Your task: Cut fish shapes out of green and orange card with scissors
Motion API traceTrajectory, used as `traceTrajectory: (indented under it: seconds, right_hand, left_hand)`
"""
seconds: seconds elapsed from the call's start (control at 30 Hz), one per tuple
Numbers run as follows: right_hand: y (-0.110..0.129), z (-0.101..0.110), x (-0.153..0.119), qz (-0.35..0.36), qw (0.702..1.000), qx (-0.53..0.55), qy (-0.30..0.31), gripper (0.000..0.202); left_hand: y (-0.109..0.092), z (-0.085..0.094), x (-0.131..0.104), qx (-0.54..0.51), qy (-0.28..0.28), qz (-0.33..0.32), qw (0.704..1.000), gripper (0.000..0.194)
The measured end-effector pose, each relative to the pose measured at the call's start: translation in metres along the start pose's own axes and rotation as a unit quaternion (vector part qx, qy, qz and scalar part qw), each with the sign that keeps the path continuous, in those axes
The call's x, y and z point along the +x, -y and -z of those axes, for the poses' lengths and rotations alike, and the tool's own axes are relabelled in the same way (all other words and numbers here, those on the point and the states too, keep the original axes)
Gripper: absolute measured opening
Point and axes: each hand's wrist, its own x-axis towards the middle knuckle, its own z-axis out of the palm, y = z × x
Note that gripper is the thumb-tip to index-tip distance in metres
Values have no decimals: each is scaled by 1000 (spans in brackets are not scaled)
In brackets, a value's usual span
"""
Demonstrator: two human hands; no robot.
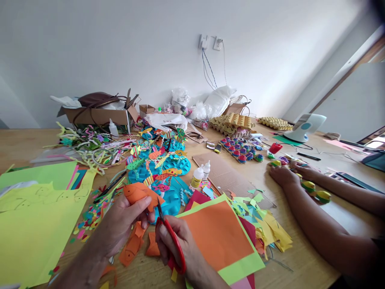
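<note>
My left hand (128,214) pinches an orange paper fish (137,194) by its middle, with the head to the left and the tail to the right. Red-handled scissors (173,240) are gripped in my right hand (177,237), their dark blades pointing up at the fish's tail edge. Whether the blades touch the paper I cannot tell. Below my hands lie more orange paper pieces (131,245), one with a drawn fish face. Behind the held fish stand blue egg-carton pieces (176,192) decorated with patterned paper fish (155,154).
Stacked coloured paper (219,237) lies right of my hands, with scraps (273,230) beside it. Yellow paper (39,237) covers the left. Glue bottles (197,176) stand mid-table. A co-worker's arms (315,208) reach in from the right over painted egg-carton pieces (309,187). A box (96,117) stands behind.
</note>
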Motion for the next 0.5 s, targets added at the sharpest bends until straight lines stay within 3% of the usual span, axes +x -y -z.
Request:
traceTrajectory:
  seconds: [0.5]
  right_hand:
    - [7, 0, 0, -48, 999, -21, -5, 54]
  left_hand:
    - [-6, 6, 3, 16, 19, -1, 1000, 18]
